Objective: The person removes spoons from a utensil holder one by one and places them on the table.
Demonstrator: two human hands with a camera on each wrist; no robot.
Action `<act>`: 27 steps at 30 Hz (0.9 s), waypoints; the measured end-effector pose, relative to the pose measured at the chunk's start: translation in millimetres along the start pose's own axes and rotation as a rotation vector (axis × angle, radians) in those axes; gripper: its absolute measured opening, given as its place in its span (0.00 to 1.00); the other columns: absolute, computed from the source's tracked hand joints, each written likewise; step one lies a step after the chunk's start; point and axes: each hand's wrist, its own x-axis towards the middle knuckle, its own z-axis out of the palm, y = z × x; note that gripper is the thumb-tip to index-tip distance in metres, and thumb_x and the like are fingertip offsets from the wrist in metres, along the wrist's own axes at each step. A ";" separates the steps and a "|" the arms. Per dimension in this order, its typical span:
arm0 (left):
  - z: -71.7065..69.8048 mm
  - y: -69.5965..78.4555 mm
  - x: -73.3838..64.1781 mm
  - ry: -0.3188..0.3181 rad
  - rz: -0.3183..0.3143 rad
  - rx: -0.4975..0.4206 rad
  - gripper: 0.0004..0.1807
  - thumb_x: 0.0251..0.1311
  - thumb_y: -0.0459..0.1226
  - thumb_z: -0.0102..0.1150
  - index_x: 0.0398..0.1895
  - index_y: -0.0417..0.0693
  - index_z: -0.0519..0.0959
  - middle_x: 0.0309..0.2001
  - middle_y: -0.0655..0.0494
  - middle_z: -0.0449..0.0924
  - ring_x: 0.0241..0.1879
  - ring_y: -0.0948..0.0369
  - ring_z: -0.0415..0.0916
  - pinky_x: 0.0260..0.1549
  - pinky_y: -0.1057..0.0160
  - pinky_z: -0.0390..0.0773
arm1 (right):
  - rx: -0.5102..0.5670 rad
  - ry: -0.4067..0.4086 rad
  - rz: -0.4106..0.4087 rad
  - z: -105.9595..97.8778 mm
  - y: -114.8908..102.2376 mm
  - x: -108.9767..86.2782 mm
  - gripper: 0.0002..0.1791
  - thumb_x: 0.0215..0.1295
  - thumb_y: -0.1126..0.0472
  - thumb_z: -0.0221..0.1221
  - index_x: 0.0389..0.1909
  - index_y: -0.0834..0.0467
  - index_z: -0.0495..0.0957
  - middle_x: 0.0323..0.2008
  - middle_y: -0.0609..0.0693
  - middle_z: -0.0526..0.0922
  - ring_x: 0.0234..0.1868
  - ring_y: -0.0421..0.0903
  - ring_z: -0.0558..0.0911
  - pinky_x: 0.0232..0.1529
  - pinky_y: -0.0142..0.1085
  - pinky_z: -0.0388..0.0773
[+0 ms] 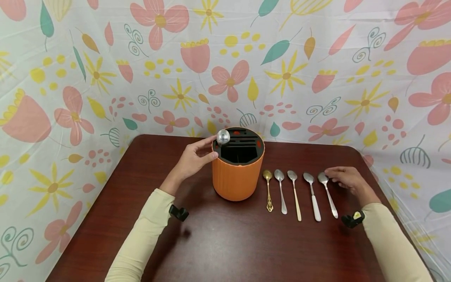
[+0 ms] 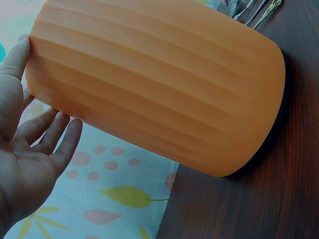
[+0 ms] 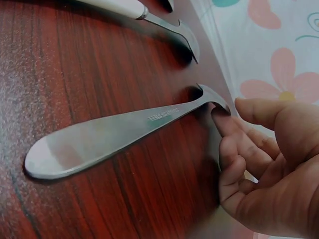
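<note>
My left hand (image 1: 192, 160) touches the upper left side of an orange ribbed utensil holder (image 1: 237, 182), thumb and fingers fairly straight at its rim. Beside those fingers, a round silver spoon bowl (image 1: 223, 137) sticks up from the holder's black slotted top (image 1: 246, 138). At the far right of a spoon row, my right hand (image 1: 347, 180) is at the bowl of a plain silver spoon (image 3: 99, 137). Its index fingertip meets the bowl's edge; the thumb (image 3: 254, 108) stands apart, other fingers loosely bent. That spoon lies on the table.
Left of that spoon lie a white-handled spoon (image 1: 316, 209), a gold-handled spoon (image 1: 296, 199), another silver spoon (image 1: 279, 175) and an ornate gold spoon (image 1: 267, 175). They rest on a dark reddish wooden table (image 1: 225, 243). A floral curtain (image 1: 197, 94) hangs behind it.
</note>
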 end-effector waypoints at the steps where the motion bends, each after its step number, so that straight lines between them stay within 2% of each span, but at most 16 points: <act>1: 0.2 -0.1 0.2 0.002 0.003 0.005 0.32 0.68 0.36 0.66 0.74 0.56 0.71 0.72 0.53 0.70 0.67 0.52 0.73 0.64 0.47 0.75 | -0.002 -0.002 0.002 -0.1 -0.2 -0.3 0.29 0.74 0.51 0.60 0.63 0.71 0.75 0.33 0.34 0.82 0.33 0.36 0.79 0.29 0.32 0.78; 4: 0.3 -0.4 0.4 0.007 0.012 0.015 0.31 0.68 0.39 0.67 0.74 0.58 0.72 0.72 0.54 0.71 0.66 0.53 0.74 0.63 0.47 0.75 | -0.011 -0.010 0.003 -0.9 -0.1 -1.3 0.29 0.75 0.53 0.58 0.65 0.73 0.73 0.34 0.33 0.83 0.34 0.35 0.80 0.30 0.32 0.78; 5: 0.7 4.4 -0.6 0.005 0.006 0.012 0.31 0.68 0.38 0.66 0.74 0.56 0.72 0.72 0.52 0.71 0.66 0.52 0.73 0.63 0.46 0.75 | -0.015 -0.013 0.007 -1.8 0.5 -1.4 0.30 0.75 0.53 0.58 0.66 0.73 0.72 0.35 0.33 0.84 0.35 0.35 0.80 0.31 0.32 0.78; 10: 0.9 5.0 -0.5 -0.001 0.009 0.009 0.31 0.68 0.38 0.66 0.74 0.56 0.72 0.72 0.52 0.71 0.66 0.51 0.73 0.64 0.45 0.74 | -0.099 -0.035 0.023 -9.8 -2.3 -5.0 0.32 0.79 0.51 0.52 0.69 0.74 0.67 0.45 0.47 0.89 0.38 0.33 0.82 0.37 0.35 0.79; 13: 1.2 0.4 0.4 0.000 0.019 0.017 0.31 0.68 0.39 0.67 0.74 0.58 0.72 0.71 0.53 0.72 0.66 0.53 0.74 0.63 0.46 0.75 | -0.150 -0.046 0.022 -13.7 -8.0 -8.2 0.31 0.80 0.52 0.50 0.68 0.75 0.68 0.48 0.55 0.89 0.40 0.37 0.83 0.40 0.37 0.81; 18: 1.7 0.1 0.6 -0.001 0.019 0.020 0.32 0.67 0.41 0.67 0.74 0.59 0.72 0.71 0.55 0.72 0.66 0.54 0.74 0.62 0.45 0.76 | -0.250 -0.049 -0.027 -21.5 -18.2 -14.1 0.28 0.81 0.54 0.47 0.64 0.77 0.72 0.47 0.62 0.88 0.43 0.46 0.85 0.40 0.38 0.83; 21: 1.8 -0.2 0.9 -0.003 0.020 0.018 0.32 0.67 0.42 0.68 0.74 0.58 0.72 0.71 0.55 0.71 0.66 0.53 0.73 0.63 0.45 0.75 | -0.314 -0.009 -0.063 -25.8 -30.7 -20.3 0.28 0.81 0.53 0.47 0.61 0.75 0.75 0.45 0.63 0.88 0.41 0.47 0.85 0.36 0.38 0.83; 27: 0.7 -1.2 0.8 0.014 0.009 0.033 0.31 0.67 0.41 0.68 0.73 0.58 0.73 0.72 0.55 0.70 0.68 0.52 0.71 0.65 0.46 0.74 | -0.365 0.105 -0.136 -23.4 -75.7 -37.5 0.31 0.78 0.44 0.51 0.58 0.69 0.79 0.41 0.58 0.89 0.33 0.38 0.82 0.30 0.35 0.82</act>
